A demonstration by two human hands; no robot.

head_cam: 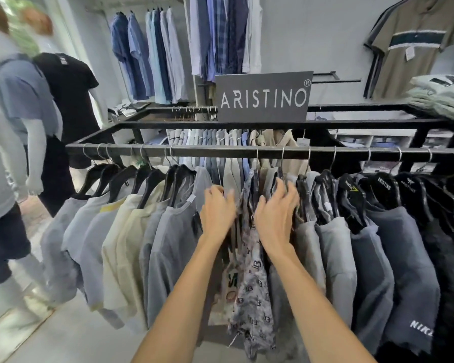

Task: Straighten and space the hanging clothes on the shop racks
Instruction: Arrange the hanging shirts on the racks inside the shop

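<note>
Dark tees (404, 218) hung evenly spaced; pale shirts (121, 231) looked bunched, undone. Left hand (216, 209) and right hand (275, 213) flanked the patterned shirt (250, 271) mid-rail; blur hid whether either gripped cloth.

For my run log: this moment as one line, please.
left hand touches grey T-shirt | right hand rests on hangers | patterned shirt between hands

View: one wide-angle head camera, at the wearer's eye height.
Facing: forward and down onto the left hand (216, 209) and right hand (275, 213).
Nearness: close, with the rail (220, 151) just beyond the hands.
</note>
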